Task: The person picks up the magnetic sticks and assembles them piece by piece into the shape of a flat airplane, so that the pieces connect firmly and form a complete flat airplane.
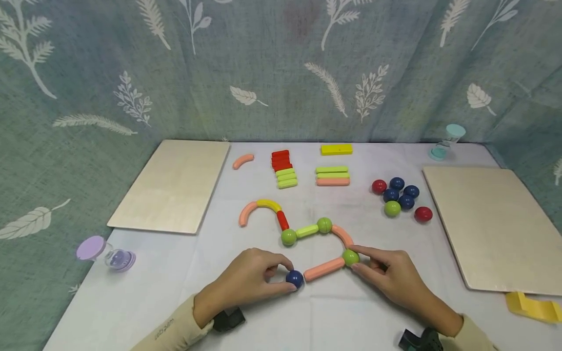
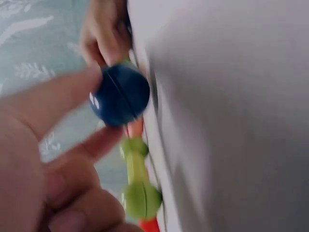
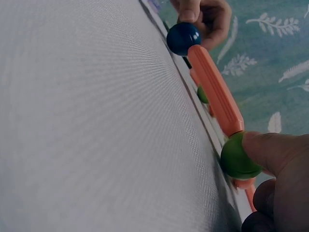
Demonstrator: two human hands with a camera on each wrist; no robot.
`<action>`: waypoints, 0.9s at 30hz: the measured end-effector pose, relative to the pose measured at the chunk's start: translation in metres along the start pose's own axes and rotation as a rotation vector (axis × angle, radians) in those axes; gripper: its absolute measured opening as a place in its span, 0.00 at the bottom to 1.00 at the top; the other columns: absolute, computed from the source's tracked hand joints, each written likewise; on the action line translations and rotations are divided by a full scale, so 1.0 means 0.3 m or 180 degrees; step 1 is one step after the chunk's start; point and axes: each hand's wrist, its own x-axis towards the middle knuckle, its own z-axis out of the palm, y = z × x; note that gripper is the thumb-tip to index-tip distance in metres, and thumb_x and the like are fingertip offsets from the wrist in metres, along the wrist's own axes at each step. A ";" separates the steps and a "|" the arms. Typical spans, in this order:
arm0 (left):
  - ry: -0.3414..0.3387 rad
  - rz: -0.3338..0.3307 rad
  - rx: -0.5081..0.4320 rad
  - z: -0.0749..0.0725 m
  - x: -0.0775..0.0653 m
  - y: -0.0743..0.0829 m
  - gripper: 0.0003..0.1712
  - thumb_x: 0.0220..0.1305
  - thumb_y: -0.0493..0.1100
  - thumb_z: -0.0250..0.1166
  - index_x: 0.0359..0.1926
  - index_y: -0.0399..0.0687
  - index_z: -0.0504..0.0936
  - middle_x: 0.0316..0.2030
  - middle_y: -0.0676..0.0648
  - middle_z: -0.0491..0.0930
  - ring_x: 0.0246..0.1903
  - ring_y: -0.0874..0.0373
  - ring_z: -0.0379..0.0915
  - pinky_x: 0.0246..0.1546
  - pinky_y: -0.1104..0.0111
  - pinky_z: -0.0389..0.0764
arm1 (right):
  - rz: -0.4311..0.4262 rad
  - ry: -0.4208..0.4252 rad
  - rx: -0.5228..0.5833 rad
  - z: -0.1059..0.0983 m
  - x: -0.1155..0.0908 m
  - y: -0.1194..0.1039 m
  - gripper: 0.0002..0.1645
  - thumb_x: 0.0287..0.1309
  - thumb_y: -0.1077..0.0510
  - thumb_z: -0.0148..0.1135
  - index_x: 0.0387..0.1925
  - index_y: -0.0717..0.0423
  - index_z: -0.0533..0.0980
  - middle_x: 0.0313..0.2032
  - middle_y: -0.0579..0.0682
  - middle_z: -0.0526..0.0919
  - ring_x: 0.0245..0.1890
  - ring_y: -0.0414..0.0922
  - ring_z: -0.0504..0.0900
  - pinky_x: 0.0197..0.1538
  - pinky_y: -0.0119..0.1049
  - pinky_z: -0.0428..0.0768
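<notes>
Between thumb and index finger, my left hand (image 1: 252,275) pinches a dark blue ball (image 1: 294,279) low over the white cloth. The ball sits at the free end of a straight salmon stick (image 1: 324,269); whether they touch is hard to tell. My right hand (image 1: 391,273) pinches a green ball (image 1: 351,257) at the stick's other end. From that ball a curved salmon piece (image 1: 343,235) leads to another green ball (image 1: 324,224), then a short light-green stick (image 1: 307,231) and a third green ball (image 1: 288,237). A red stick (image 1: 283,220), yellow curve (image 1: 269,204) and salmon curve (image 1: 248,213) continue the chain.
Loose blue, red and green balls (image 1: 406,202) lie at right. Short red and green sticks (image 1: 286,175), longer sticks (image 1: 332,181), a yellow block (image 1: 336,149) and a salmon curve (image 1: 243,161) lie behind. Boards (image 1: 171,185) (image 1: 496,224) and hourglasses (image 1: 110,256) (image 1: 445,142) flank them.
</notes>
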 end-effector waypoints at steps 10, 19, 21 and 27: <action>0.0311 -0.0080 -0.0040 -0.004 0.047 -0.030 0.21 0.54 0.65 0.64 0.45 0.64 0.82 0.14 0.61 0.56 0.15 0.70 0.51 0.16 0.75 0.57 | 0.0024 0.0005 -0.0010 -0.014 0.001 0.004 0.20 0.52 0.51 0.68 0.49 0.41 0.79 0.13 0.33 0.61 0.13 0.29 0.58 0.15 0.23 0.58; 0.0458 -0.0420 0.0370 -0.051 0.176 -0.080 0.18 0.51 0.59 0.70 0.43 0.62 0.84 0.14 0.62 0.63 0.16 0.68 0.59 0.17 0.73 0.59 | -0.0035 0.0051 -0.0039 -0.012 0.003 0.012 0.20 0.53 0.53 0.68 0.50 0.43 0.79 0.13 0.33 0.60 0.13 0.29 0.57 0.16 0.22 0.57; 0.0394 -0.0475 0.0426 -0.051 0.174 -0.081 0.16 0.50 0.58 0.70 0.41 0.63 0.85 0.14 0.63 0.65 0.16 0.68 0.61 0.17 0.73 0.60 | -0.0062 0.0035 -0.0025 -0.005 0.004 0.013 0.20 0.54 0.53 0.68 0.50 0.43 0.79 0.13 0.32 0.60 0.13 0.29 0.57 0.16 0.22 0.57; 0.0406 -0.0557 0.0396 -0.050 0.151 -0.088 0.14 0.51 0.56 0.71 0.40 0.65 0.84 0.13 0.62 0.64 0.16 0.68 0.59 0.16 0.73 0.59 | -0.0058 0.0095 -0.0136 0.001 0.005 0.006 0.19 0.53 0.52 0.68 0.49 0.42 0.79 0.13 0.32 0.61 0.13 0.28 0.57 0.16 0.21 0.56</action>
